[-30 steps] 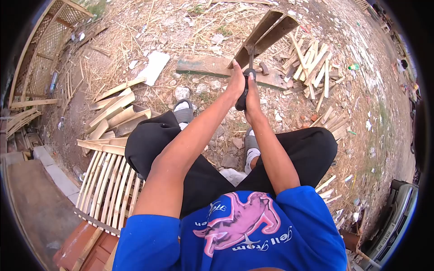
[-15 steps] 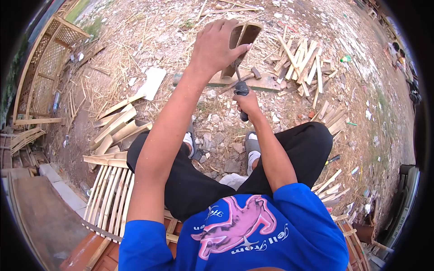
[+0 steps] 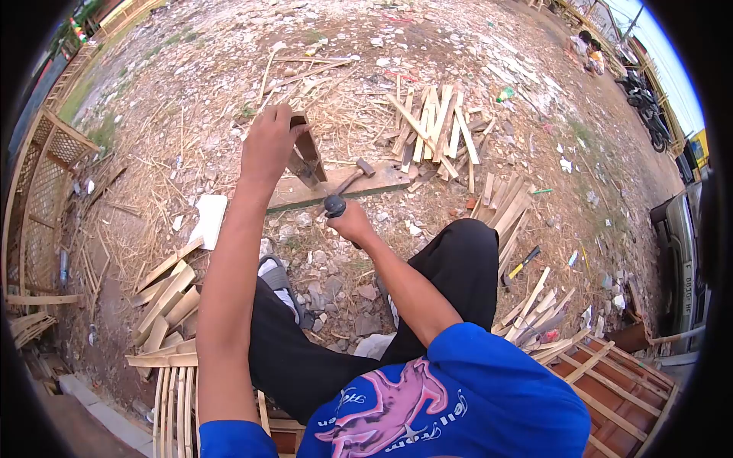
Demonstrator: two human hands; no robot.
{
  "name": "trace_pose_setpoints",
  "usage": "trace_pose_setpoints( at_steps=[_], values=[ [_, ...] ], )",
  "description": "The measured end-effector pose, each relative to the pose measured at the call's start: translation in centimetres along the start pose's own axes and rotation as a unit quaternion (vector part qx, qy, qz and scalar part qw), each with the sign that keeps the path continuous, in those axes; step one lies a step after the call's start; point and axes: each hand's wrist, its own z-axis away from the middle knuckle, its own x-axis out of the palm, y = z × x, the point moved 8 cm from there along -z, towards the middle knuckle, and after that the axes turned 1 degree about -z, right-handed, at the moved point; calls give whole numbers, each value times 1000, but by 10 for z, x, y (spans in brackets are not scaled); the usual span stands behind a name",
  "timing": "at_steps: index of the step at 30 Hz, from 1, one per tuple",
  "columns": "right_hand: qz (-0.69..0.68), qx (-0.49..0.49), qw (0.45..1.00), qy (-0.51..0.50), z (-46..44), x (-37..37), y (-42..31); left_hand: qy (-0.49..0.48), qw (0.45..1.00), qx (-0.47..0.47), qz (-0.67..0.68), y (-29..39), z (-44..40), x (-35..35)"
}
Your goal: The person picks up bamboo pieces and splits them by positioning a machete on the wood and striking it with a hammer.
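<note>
My left hand (image 3: pixel 267 149) is closed round the upper end of a split bamboo piece (image 3: pixel 310 156), which stands tilted on a low wooden plank (image 3: pixel 391 179). My right hand (image 3: pixel 353 223) is wrapped round the dark handle of a knife (image 3: pixel 334 204), just in front of the bamboo. The knife's blade points away from me toward the bamboo's inner side and is mostly hard to make out. A hammer (image 3: pixel 365 167) lies on the plank, to the right of the bamboo.
Cut bamboo strips (image 3: pixel 439 126) lie heaped beyond the plank. Split bamboo pieces (image 3: pixel 172 301) are piled by my left leg. A yellow-and-black tool (image 3: pixel 522 266) lies to the right. Rubble covers the ground; a parked vehicle (image 3: pixel 678 256) stands at far right.
My view has tilted up and shifted, so the scene sits further left. Both hands have lowered toward the plank with the bamboo and the knife still held.
</note>
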Motion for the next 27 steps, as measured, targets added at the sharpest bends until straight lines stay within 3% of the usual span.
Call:
trace_pose_setpoints(
  at_steps=[9, 14, 22, 25, 27],
  values=[
    [74, 31, 995, 58, -6, 3, 12, 8, 1000, -29, 2, -17, 1, -5],
    [42, 2, 997, 66, -5, 8, 14, 21, 999, -34, -13, -24, 1, -1],
    [122, -36, 988, 90, -21, 21, 15, 28, 994, -94, -48, -51, -1, -9],
    [235, -30, 970, 58, -23, -7, 11, 91, 993, -74, -27, -48, -4, -11],
    [198, -36, 979, 43, -33, -17, 34, 56, 997, -38, -22, -46, -10, 0]
  ],
)
